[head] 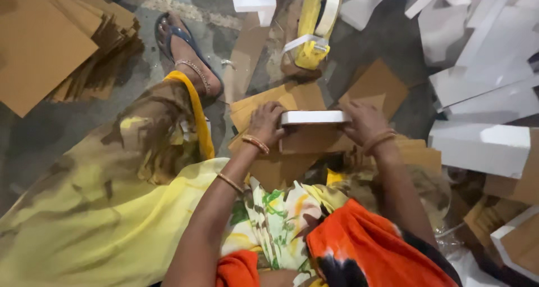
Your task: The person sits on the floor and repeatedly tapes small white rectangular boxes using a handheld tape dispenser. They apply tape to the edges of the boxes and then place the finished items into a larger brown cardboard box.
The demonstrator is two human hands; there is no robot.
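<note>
Left hand (267,123): we see it curled over the left end of a flat white box (314,117), fingers wrapped on that end and gripping it. Right hand (364,121): it closes on the opposite end of the same box, fingers pressed along the right edge. We note bangles on both wrists.

Position of the white box: it sits level between the two hands, directly on top of a brown cardboard sheet (307,141), which rests on more brown sheets spread over the floor (50,132) in front of the knees.

Surroundings: a stack of brown cardboard sheets (53,37) lies at upper left, well apart from the hands. White box parts (483,68) are piled at upper right. A yellow cloth with a tape roll (317,20) lies beyond the box. A sandalled foot (185,54) rests near the yellow garment.
</note>
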